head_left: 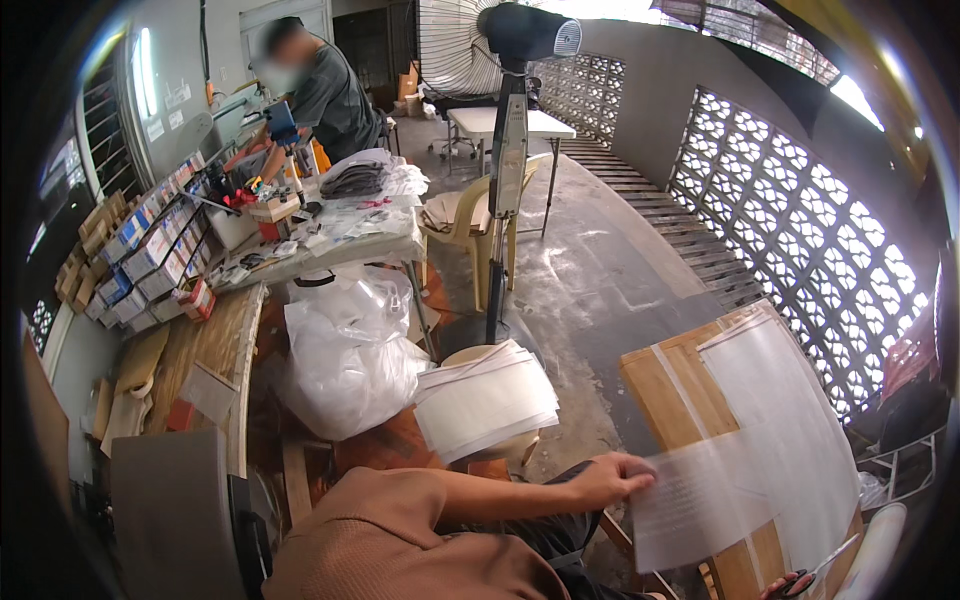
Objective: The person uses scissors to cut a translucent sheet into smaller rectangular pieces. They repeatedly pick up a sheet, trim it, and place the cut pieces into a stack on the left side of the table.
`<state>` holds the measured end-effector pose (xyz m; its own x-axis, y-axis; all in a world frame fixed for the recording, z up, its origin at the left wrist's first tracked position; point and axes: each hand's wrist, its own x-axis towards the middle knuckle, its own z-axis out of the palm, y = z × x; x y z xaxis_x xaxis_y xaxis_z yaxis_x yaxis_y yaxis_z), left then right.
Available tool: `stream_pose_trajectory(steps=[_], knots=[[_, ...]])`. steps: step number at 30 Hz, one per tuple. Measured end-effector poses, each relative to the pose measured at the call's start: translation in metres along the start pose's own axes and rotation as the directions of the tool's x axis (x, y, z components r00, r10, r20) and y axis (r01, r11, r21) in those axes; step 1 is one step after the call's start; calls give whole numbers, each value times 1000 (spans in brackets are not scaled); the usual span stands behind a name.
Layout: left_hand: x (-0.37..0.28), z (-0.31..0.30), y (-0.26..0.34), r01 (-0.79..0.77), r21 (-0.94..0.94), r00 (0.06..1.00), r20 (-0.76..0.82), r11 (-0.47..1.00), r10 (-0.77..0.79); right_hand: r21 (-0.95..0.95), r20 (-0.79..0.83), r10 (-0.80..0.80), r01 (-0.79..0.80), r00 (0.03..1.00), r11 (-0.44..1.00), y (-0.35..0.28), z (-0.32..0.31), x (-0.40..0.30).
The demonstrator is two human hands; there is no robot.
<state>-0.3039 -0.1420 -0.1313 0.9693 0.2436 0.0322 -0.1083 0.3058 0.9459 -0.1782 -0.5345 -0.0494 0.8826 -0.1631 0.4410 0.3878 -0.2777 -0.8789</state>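
My left hand [619,478] pinches the near corner of a translucent plastic sheet [686,517], which bears faint print and is slightly blurred. The sheet reaches over a large whitish film sheet [799,420] spread across a brown cardboard surface [671,382]. At the lower right edge, my right hand [780,586] is partly cut off by the frame. It grips dark-handled scissors [831,559], with their blades pointing up and right over the cardboard. Behind my left arm, a stack of similar pale sheets [484,405] rests on a stool [499,448].
A pedestal fan [508,150] stands beyond the stool, beside a plastic chair [480,247]. A stuffed clear plastic bag [352,360] sits below a cluttered table [360,240]. A person [337,97] works there. A roll of film [877,551] leans at lower right.
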Motion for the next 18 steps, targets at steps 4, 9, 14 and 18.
stream_pose_trajectory(steps=[4,9,14,18], knots=[[1,-50,8,62,-299,987,-123,952,-103,-189,-14,-20,17,1000,982,-2,-5,4],[-4,-148,-9,0,-140,904,-424,990,-60,-254,25,-139,141,990,957,9,-2,6],[-48,-259,-43,-14,297,659,-715,955,232,-257,41,-132,138,990,957,4,2,3],[-101,-326,-83,155,301,346,-909,941,234,-328,75,-238,249,968,911,3,-2,-1]])
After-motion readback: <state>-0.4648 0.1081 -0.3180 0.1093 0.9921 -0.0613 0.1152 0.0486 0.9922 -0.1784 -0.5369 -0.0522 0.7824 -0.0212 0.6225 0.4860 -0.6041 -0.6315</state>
